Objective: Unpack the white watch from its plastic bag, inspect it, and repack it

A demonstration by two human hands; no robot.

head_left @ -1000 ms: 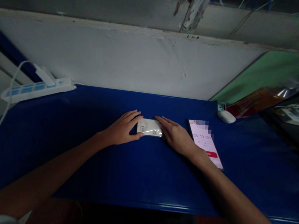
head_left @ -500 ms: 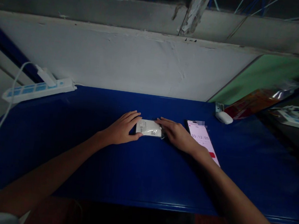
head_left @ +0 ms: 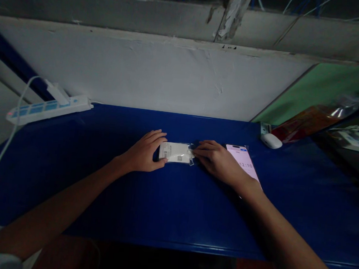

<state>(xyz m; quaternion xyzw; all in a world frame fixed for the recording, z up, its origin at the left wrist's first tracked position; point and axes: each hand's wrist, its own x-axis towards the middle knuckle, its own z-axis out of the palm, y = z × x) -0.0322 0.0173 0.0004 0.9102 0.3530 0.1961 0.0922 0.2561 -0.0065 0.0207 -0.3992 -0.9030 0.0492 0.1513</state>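
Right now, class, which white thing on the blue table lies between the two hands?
The flat, clear-wrapped packet lies between the left hand and right hand; the white power strip and rounded white object lie outside them.

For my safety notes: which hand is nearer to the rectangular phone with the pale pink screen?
Right. The right hand is just left of the phone; the left hand is farther left, touching the white rectangular packet.

Dimly lit, darkest beneath the glossy blue table, glinting on the flat white plastic-wrapped packet, stretched and soft toward edges.
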